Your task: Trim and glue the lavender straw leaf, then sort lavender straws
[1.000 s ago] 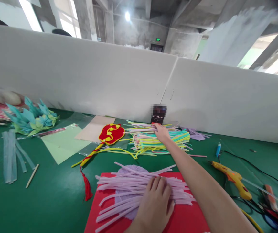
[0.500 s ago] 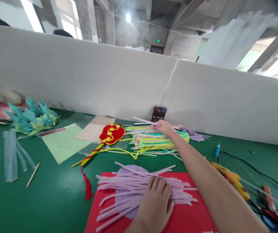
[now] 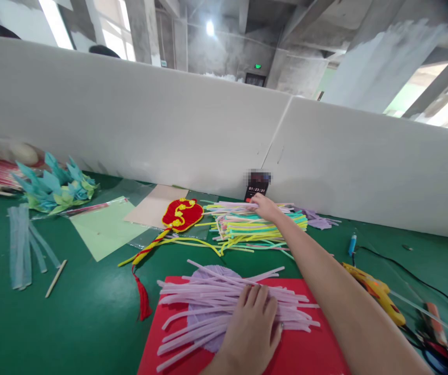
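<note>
My left hand (image 3: 252, 325) is on a loose bundle of lilac pipe cleaners (image 3: 193, 299), its fingers curled over them and the thumb to the right. Beneath the bundle is a round lilac piece (image 3: 214, 271), mostly covered, on a red board (image 3: 302, 354). Farther off, my right hand (image 3: 265, 207) pinches a few lilac pipe cleaners (image 3: 232, 206) at the back of a pile of yellow, green and pink pipe cleaners (image 3: 243, 226). Its fingertips are partly hidden.
A phone (image 3: 257, 186) showing a timer leans on the white partition (image 3: 130, 114). Left of the pile lies a red and yellow fan-shaped ornament (image 3: 183, 214) with a tassel. A yellow glue gun (image 3: 376, 291) and its cord are at right; blue-green paper flowers (image 3: 56, 182) stand at left.
The lilac pipe cleaners in my right hand have come down from a raised tilt to lie along the back of the pile. My left hand stays on its bundle.
</note>
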Demonstrator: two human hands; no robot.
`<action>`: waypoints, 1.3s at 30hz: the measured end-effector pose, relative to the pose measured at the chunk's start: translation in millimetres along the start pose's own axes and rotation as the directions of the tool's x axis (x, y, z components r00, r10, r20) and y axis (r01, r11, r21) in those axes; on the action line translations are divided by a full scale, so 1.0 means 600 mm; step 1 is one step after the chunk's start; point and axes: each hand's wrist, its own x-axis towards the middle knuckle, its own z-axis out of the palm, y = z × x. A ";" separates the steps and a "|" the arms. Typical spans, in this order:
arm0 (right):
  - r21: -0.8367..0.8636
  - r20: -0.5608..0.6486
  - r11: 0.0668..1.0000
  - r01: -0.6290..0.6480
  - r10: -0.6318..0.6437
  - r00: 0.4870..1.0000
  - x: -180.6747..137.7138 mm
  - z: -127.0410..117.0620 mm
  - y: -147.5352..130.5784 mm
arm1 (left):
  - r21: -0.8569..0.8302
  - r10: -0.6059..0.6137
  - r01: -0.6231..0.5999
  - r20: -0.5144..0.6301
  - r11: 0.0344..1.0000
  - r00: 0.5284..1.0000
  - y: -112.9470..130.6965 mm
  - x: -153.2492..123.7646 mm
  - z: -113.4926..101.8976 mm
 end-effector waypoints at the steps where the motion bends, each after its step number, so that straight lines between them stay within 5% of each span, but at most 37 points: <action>1: -0.003 -0.002 1.000 -0.011 0.011 1.000 0.002 0.001 -0.001 | 0.002 0.001 -0.001 -0.001 1.000 1.000 0.000 0.000 0.000; 11: -0.091 -0.014 0.993 -0.079 0.078 0.997 0.007 0.016 -0.030 | 0.012 0.003 -0.002 -0.006 1.000 1.000 -0.001 0.000 0.003; 21: -0.079 -0.192 0.996 -0.028 0.013 0.981 -0.016 0.000 -0.024 | 0.021 0.001 -0.001 0.000 1.000 1.000 0.000 0.000 0.001; 30: -0.122 -0.366 0.991 -0.054 0.006 0.930 -0.047 -0.055 -0.044 | 0.043 -0.006 0.007 -0.010 0.999 1.000 0.003 0.000 0.000; 36: -0.271 -0.417 0.954 0.125 -0.233 0.878 -0.103 -0.113 -0.097 | 0.094 0.059 -0.049 -0.098 0.994 0.993 0.004 -0.001 0.003; 39: -0.140 -0.314 0.985 0.099 -0.139 0.939 -0.144 -0.131 -0.126 | 0.129 0.140 -0.118 -0.179 0.985 0.974 0.014 -0.006 0.000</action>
